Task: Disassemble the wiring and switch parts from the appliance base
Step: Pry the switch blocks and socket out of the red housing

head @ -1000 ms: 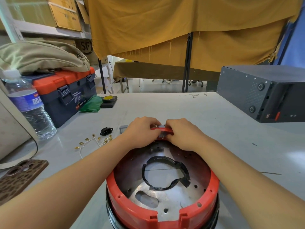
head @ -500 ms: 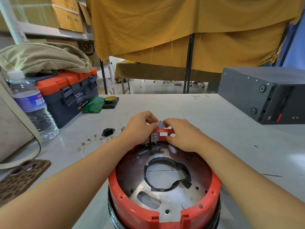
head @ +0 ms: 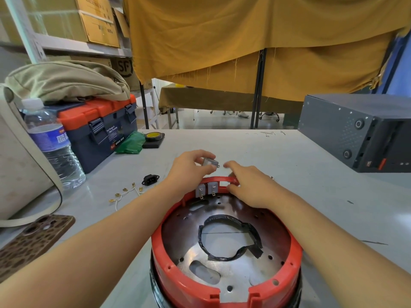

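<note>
The round red appliance base [head: 169, 270] stands upside down at the table's near edge, with a metal plate and a ring of black tape inside. Two grey switches [head: 208, 189] remain clipped in its far rim. Above and beyond that rim my left hand [head: 189, 168] pinches a small grey switch [head: 210, 162], lifted clear of the base. My right hand [head: 249, 185] rests on the far rim with fingers spread, thumb inside the rim. White wires with brass terminals [head: 126, 193] and a black power socket [head: 150, 179] lie on the table to the left.
A water bottle [head: 53, 145], an orange and blue toolbox [head: 97, 127] under a beige bag, a green cloth [head: 131, 143] and a yellow tape roll [head: 153, 136] stand at the left. A patterned phone [head: 33, 236] lies near left. A dark metal box [head: 355, 132] sits at the right.
A grey switch has come out of the far rim and risen in my left hand. My right hand has let go of it and stayed on the rim.
</note>
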